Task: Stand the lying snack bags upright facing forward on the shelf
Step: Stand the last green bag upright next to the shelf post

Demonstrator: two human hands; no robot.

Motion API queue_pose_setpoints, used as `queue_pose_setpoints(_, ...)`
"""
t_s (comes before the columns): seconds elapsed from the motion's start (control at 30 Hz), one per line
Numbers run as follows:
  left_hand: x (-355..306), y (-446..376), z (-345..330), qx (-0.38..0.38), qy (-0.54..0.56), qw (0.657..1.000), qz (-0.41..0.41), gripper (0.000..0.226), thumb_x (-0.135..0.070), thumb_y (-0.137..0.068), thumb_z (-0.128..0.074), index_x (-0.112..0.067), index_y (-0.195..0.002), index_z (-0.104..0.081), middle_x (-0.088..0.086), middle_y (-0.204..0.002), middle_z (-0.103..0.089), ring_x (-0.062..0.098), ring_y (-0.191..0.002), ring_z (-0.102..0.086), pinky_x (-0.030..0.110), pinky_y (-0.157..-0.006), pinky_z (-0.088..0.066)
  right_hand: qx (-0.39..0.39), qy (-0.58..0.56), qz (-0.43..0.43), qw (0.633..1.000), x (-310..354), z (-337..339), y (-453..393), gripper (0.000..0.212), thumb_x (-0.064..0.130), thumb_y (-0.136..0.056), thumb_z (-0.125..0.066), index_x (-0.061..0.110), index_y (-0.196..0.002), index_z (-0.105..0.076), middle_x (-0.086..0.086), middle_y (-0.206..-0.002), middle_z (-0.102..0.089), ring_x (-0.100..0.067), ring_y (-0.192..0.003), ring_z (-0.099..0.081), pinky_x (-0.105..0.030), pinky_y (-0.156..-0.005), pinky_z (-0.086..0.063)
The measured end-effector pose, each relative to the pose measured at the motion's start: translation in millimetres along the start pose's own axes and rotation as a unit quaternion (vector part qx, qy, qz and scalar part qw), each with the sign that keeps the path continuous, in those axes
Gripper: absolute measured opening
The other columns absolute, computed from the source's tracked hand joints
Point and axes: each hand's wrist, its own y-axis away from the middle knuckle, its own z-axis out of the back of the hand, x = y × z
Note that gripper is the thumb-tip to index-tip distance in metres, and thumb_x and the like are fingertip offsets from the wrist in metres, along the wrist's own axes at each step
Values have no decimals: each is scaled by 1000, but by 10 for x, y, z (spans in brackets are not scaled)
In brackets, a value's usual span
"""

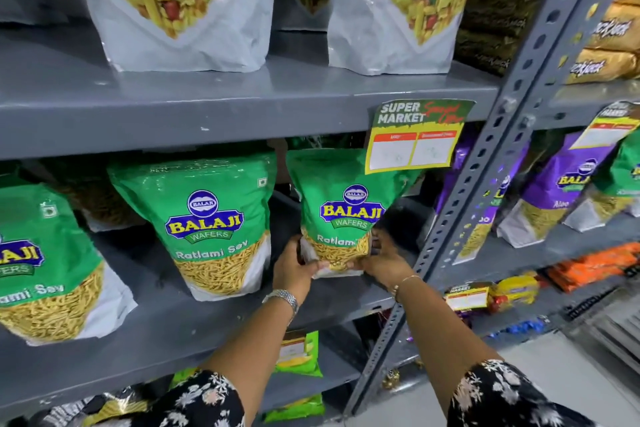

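A green Ratlami Sev bag [346,204] stands upright, label facing forward, at the right end of the middle grey shelf [194,326]. My left hand [294,269] grips its lower left corner and my right hand [382,258] grips its lower right corner. Two more green bags of the same kind stand upright to its left: the middle bag [211,222] and a nearer one [45,263] at the frame's left edge. Behind them, darker bags are only partly visible.
A price tag [415,135] hangs from the upper shelf edge just above the held bag. White mixture bags [180,10] stand on the upper shelf. A perforated upright post [485,170] borders the right side, with purple bags [554,191] beyond it.
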Motion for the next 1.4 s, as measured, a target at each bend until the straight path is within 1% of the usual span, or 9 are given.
queue_pose_setpoints(0.23,-43,-5,69,43,32,999,2,72,-9,-68,-76,-19,-131,-43,5,-127,-59,23,-116,-55,38,-93,-48,-111,-71,-35,991,-59,-33,-286,36,-13,-78,-52,19,-95,-55,-12,-111,-68,-28,-102,-63,-40,-88,-56)
queue_pose_setpoints(0.4,-169,39,54,64,108,992,-17,70,7,-69,-70,-18,-130,-44,2,-115,-62,16,-102,-59,22,-73,-50,-161,-131,13,978,85,-42,-302,34,-16,-75,-45,12,-85,-61,-9,-79,-66,-23,-73,-61,-25,-61,-46)
queue_pose_setpoints(0.57,-200,47,49,33,115,993,-20,59,5,-63,-78,-20,-111,-55,6,-110,-66,22,-104,-62,36,-88,-52,-188,-101,28,977,61,-61,-268,41,-18,-77,-45,17,-60,-59,0,-64,-59,-4,-52,-54,-17,-56,-43)
queue_pose_setpoints(0.67,-210,98,26,2,111,994,-23,57,-10,-61,-80,-26,-110,-56,4,-111,-68,23,-106,-62,44,-95,-50,-188,-44,18,981,100,-83,-203,26,-12,-79,-49,7,-75,-67,-7,-74,-67,-7,-63,-62,-17,-67,-49)
queue_pose_setpoints(0.73,-194,110,13,-3,113,993,-24,58,-15,-60,-78,-26,-112,-55,5,-113,-68,24,-108,-62,45,-96,-49,-196,1,54,979,116,-83,-156,30,-7,-77,-48,19,-78,-63,-3,-81,-69,-16,-73,-61,-27,-74,-51)
queue_pose_setpoints(0.93,-224,141,19,23,111,993,-12,42,-2,-79,-60,-22,-115,-54,5,-110,-67,20,-102,-63,31,-82,-50,-187,-107,77,974,318,-69,-123,43,-17,-78,-33,20,-72,-56,-1,-64,-56,-9,-56,-45,-20,-55,-34)
queue_pose_setpoints(1.13,-403,227,-20,-68,161,985,-3,37,-13,-98,-37,-19,-132,-46,7,-123,-58,23,-106,-57,30,-89,-41,-216,-83,70,970,280,-84,-47,39,-15,-74,-42,17,-81,-63,-7,-74,-66,-20,-70,-59,-31,-70,-51)
queue_pose_setpoints(1.23,-443,221,-5,-94,131,987,8,35,-15,-98,-36,-12,-129,-50,18,-117,-63,35,-106,-59,32,-84,-44,-253,-98,70,960,290,-144,23,33,-13,-73,-44,16,-82,-58,1,-66,-63,-21,-67,-58,-31,-67,-47)
queue_pose_setpoints(1.4,-495,189,25,-119,86,989,9,33,-14,-98,-36,-9,-124,-56,15,-115,-65,21,-90,-56,24,-63,-41,-196,-53,58,978,335,-88,119,25,-10,-83,-43,7,-89,-61,-9,-84,-62,-23,-78,-55,-24,-66,-39)
